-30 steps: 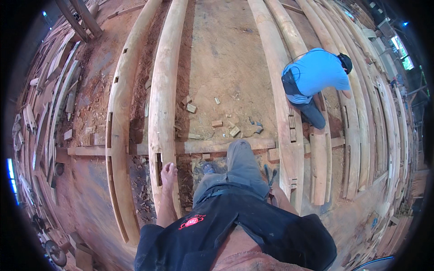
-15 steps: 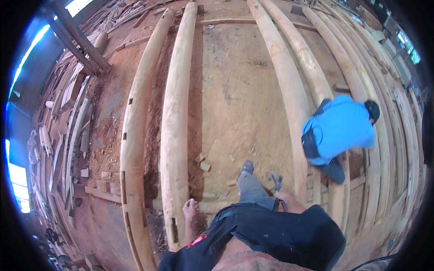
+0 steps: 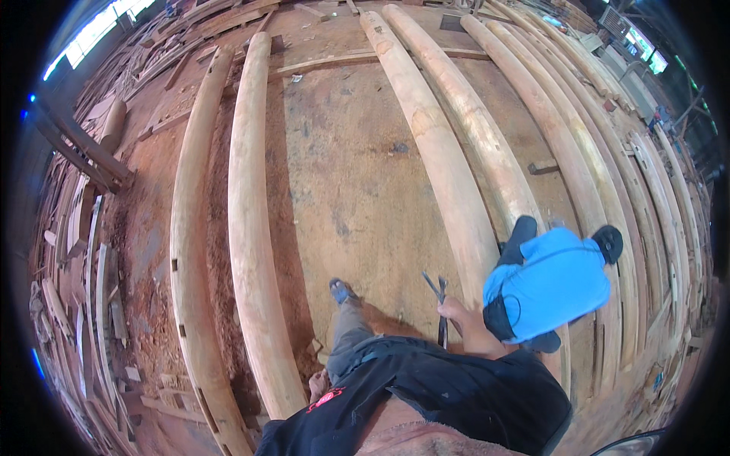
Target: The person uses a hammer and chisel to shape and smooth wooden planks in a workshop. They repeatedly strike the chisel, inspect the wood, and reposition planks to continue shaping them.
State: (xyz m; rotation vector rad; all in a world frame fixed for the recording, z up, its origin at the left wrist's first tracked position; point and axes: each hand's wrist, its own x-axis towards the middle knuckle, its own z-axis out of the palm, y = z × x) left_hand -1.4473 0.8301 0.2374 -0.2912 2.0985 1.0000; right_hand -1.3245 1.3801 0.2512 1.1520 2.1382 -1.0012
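Observation:
My right hand (image 3: 454, 310) is closed around dark, slim metal tools (image 3: 435, 286) that cross in a fork above the fist and reach below it; their exact kind does not show. To its right a person in a blue shirt (image 3: 549, 285) bends over the logs. My left hand (image 3: 318, 384) hangs low beside a peeled log (image 3: 258, 281), partly behind my dark shirt. Its fingers are too small and blurred to read, and nothing shows in it. My foot in a dark sandal (image 3: 341, 290) is forward on the brown floor (image 3: 357, 190).
Another long log (image 3: 190, 228), with square notches cut in it, lies at the left. More logs (image 3: 433, 137) run lengthwise at the right. Sawn planks (image 3: 99, 296) are piled along the left side, near a slanted post (image 3: 76, 144). A cross timber (image 3: 327, 63) lies at the far end.
My view has shifted forward, with my foot and the logs now further left. My right hand has risen with the metal tools. My left hand has dropped back toward my shirt.

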